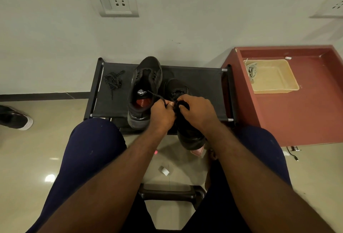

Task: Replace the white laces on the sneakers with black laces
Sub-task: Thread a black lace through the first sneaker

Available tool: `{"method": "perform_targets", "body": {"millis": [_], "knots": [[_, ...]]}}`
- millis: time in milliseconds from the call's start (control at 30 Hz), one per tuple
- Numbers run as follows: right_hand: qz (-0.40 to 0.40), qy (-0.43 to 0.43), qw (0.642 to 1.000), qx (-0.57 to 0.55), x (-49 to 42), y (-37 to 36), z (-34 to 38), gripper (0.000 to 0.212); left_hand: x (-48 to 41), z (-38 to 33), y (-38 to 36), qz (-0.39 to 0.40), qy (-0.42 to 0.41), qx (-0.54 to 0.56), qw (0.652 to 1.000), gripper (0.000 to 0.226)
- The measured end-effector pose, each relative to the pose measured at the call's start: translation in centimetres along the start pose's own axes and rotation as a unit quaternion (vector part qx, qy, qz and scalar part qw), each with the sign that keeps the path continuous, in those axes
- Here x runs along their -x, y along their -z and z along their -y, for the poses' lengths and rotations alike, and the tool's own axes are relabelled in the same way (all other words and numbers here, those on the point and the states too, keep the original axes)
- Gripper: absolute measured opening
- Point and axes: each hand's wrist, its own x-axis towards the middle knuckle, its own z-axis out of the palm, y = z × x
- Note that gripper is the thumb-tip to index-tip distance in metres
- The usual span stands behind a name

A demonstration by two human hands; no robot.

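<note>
Two black sneakers stand on a black fabric shoe rack [204, 84]. The left sneaker [144, 87] has no lace in its eyelets. The right sneaker [187, 132] lies under both hands, with a black lace [157, 97] in its upper eyelets. My left hand [161, 113] pinches one end of that lace, which sticks out to the upper left. My right hand [196, 110] grips the lace over the sneaker's tongue. A second black lace [113, 81] lies bundled at the rack's left end. The white laces [251, 71] lie in a beige tray [274, 86].
The tray sits on a dark red table [306, 112] to the right of the rack. Another shoe [16, 119] is on the floor at the far left. A white scrap [163, 170] lies on the tiled floor between my knees. A wall is close behind the rack.
</note>
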Motion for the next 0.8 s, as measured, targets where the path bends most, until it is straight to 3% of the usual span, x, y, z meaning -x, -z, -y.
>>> {"method": "perform_targets", "body": {"millis": [267, 333, 467, 633, 800], "knots": [[-0.009, -0.023, 0.999, -0.028, 0.0, -0.1, -0.2, 0.032, 1.2, -0.5, -1.0, -0.069, 0.103, 0.193, 0.973, 0.011], [-0.005, -0.028, 0.999, -0.037, 0.1, 0.0, -0.3, 0.032, 1.0, -0.4, -0.9, -0.05, 0.085, 0.168, 0.981, 0.012], [0.005, -0.021, 0.999, -0.037, 0.2, 0.0, -0.5, 0.03, 0.2, -0.2, 0.0, 0.067, -0.03, -0.017, 0.997, 0.014], [0.0, -0.019, 0.999, -0.045, 0.2, -0.2, -0.9, 0.031, -0.1, -0.1, 0.4, 0.106, 0.053, 0.109, 0.987, 0.013], [-0.001, -0.02, 0.999, -0.045, 0.2, -0.5, -1.1, 0.033, -0.5, 0.3, 0.0, 0.086, 0.062, 0.11, 0.988, 0.012]]}}
